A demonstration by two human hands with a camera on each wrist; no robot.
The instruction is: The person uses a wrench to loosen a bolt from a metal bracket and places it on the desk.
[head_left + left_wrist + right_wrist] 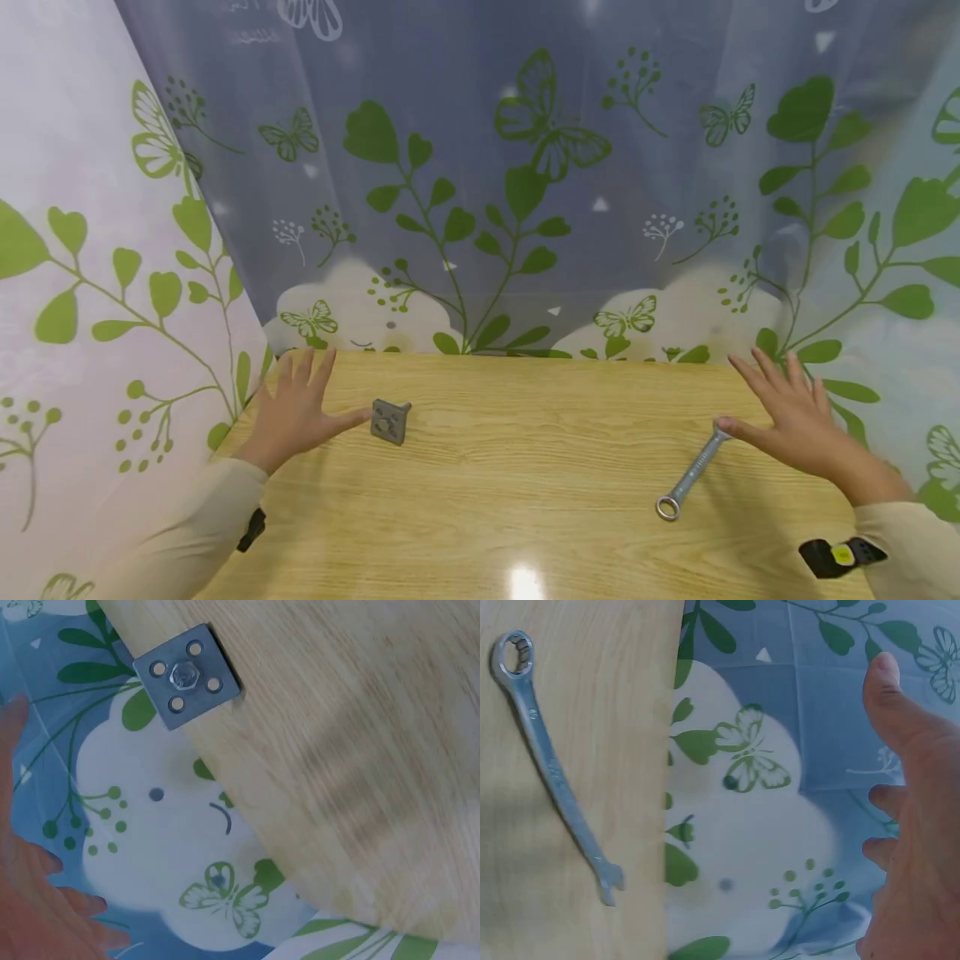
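Note:
A square grey metal plate (388, 422) with several holes stands on the left part of the wooden table. In the left wrist view a hex bolt head (184, 676) sits at the plate's middle. My left hand (294, 410) is spread beside it, empty, its thumb tip overlapping the plate's edge in the head view. Toward the right lies a combination wrench (693, 475), ring end nearest me. My right hand (797, 421) is spread over its far end, thumb overlapping the open jaw in the head view; the right wrist view shows the hand apart from the wrench (559, 776).
The wooden table (495, 467) ends at a blue curtain (465, 208) with green leaves and butterflies. A pale printed sheet (112, 250) borders the left side, and similar cloth hangs at the right. Dark straps with small devices (842, 557) sit at the wrists.

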